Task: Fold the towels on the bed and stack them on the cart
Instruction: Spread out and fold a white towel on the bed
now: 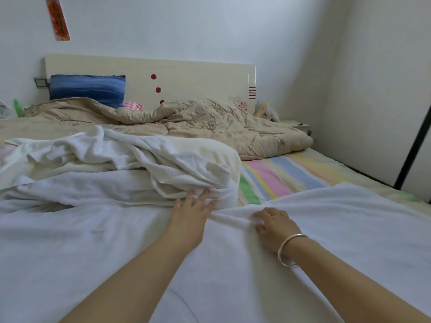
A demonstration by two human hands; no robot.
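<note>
Spread towel (140,252), near edge cropped; its ridge in curled right hand (276,226), flat left hand (192,209) against towel heap (130,164).

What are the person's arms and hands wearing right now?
Nothing covers either forearm: no sleeves show, and neither the left hand nor the right hand has a glove. The only item worn is a plain silver bangle on the right wrist.

Beige quilt (210,122), blue pillow (87,88), cream headboard (186,75), perhaps a fan (4,109) far left
</note>
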